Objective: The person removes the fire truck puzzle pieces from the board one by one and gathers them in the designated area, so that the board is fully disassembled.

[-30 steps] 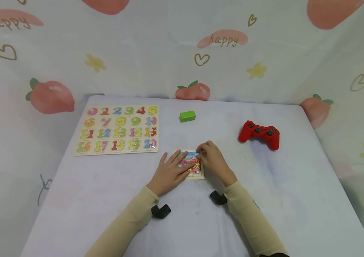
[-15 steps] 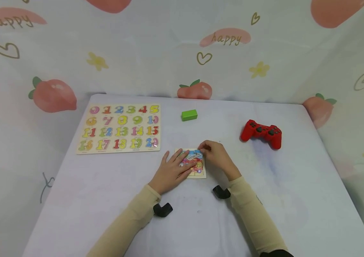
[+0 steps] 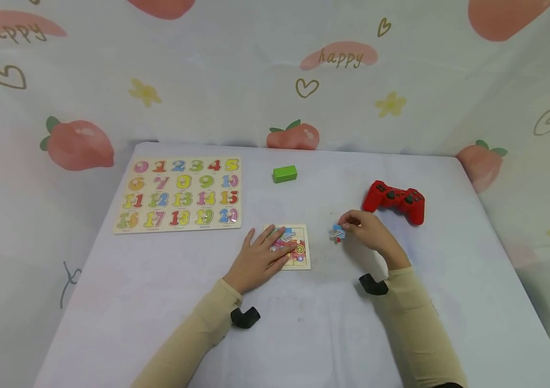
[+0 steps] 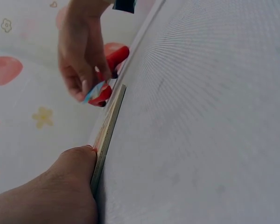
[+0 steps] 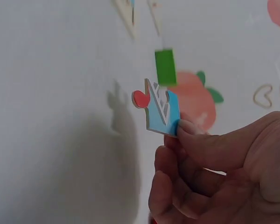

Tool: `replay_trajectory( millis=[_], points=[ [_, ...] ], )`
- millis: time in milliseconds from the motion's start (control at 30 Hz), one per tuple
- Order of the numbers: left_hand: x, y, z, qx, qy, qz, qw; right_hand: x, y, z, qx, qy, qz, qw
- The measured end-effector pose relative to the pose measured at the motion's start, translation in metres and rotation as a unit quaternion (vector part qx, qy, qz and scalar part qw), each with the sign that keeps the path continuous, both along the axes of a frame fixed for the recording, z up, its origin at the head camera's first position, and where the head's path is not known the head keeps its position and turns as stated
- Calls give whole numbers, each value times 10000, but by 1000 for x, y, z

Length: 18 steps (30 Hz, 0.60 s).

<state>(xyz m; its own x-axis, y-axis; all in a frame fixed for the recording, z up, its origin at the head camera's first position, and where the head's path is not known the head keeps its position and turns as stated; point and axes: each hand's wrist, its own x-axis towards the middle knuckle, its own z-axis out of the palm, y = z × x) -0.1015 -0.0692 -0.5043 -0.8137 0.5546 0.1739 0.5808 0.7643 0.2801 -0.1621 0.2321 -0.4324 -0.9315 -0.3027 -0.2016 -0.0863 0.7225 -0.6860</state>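
Observation:
My right hand [image 3: 368, 233] pinches a blue jigsaw piece [image 5: 161, 112] by one corner, between thumb and fingers. The piece has a red knob and a grey-white ladder pattern, and is held up off the table, right of the small puzzle board [image 3: 299, 258]. On that board my left hand [image 3: 257, 257] rests flat with fingers spread, covering its left part. Pink, red and yellow picture pieces show beside the fingers, and the upper right corner of the board is bare. In the left wrist view the thumb [image 4: 77, 163] lies along the board's edge.
A number puzzle board [image 3: 178, 195] lies at the back left of the white table [image 3: 313, 345]. Behind the small board sits a green block [image 3: 285, 174]. The red game controller [image 3: 395, 201] is just beyond my right hand.
My right hand has lifted the jigsaw piece out of the small board's upper right corner and carried it to the right. The left hand has stayed on the board.

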Motion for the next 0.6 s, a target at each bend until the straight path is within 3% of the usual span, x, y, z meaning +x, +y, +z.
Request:
replay_trajectory(
  millis=[300,600],
  points=[
    [0,1,0,70,-19,-2,10000,-1,53,-3,415,50,79,9991],
    [0,0,1,34,-192,34,9998,-4,62,-11,419,12,198,9989]
  ],
)
